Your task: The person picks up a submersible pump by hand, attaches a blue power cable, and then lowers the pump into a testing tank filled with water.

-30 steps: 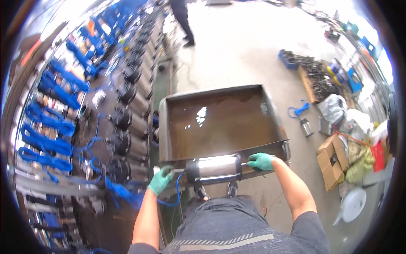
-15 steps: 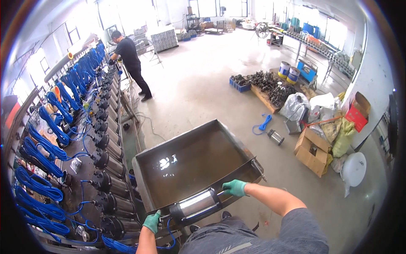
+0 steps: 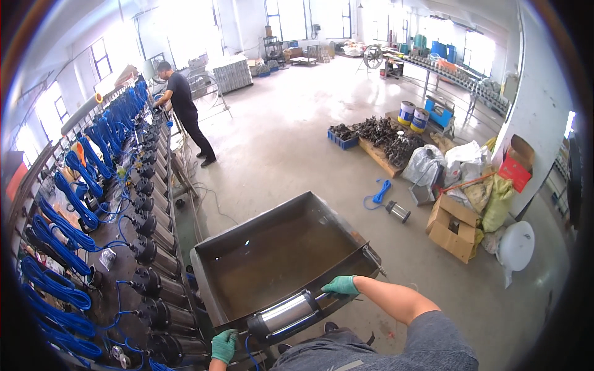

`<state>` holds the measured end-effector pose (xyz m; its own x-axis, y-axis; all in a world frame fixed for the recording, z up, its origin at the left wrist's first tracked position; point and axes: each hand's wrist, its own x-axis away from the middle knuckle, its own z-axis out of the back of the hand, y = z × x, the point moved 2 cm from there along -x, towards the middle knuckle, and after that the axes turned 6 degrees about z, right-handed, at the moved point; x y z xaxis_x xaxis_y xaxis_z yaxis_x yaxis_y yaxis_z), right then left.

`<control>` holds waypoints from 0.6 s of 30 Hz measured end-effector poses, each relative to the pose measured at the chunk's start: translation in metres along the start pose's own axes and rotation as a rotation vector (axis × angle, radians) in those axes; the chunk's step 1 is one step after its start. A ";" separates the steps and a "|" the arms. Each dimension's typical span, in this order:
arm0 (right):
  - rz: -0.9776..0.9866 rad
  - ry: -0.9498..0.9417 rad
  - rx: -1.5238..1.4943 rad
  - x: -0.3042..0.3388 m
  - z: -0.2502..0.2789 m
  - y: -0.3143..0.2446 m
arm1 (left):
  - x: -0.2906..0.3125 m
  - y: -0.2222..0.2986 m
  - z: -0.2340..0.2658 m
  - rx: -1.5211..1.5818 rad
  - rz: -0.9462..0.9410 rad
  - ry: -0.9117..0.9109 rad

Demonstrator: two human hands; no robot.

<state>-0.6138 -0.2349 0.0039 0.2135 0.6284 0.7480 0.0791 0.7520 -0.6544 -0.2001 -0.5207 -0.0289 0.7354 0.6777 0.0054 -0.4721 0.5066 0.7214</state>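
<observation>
A worker's left hand (image 3: 223, 346) and right hand (image 3: 340, 285), gloved in green, close their grip around opposite ends of a cylinder (image 3: 289, 316) at lower center of the frame, hiding the tips. Drums (image 3: 419, 120), upper right, carry markings unreadable from here. Polished steel with black caps, the cylinder is at the near edge of a metal tank (image 3: 207, 287) of brown liquid (image 3: 278, 260).

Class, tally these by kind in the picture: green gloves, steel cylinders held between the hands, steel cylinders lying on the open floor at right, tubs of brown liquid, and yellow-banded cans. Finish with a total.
Green gloves, on the left hand and right hand: 2
Held steel cylinder: 1
Floor steel cylinder: 1
Tub: 1
Yellow-banded cans: 2
Total: 7
</observation>
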 end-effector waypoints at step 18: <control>0.186 -0.159 0.645 0.014 0.012 -0.028 | 0.004 0.022 0.016 -0.462 -0.351 -0.101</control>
<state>-0.6248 -0.2444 0.0342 0.0180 0.7432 0.6688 -0.5512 0.5655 -0.6136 -0.2000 -0.5155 -0.0023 0.9178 0.3848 -0.0974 -0.3383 0.8867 0.3153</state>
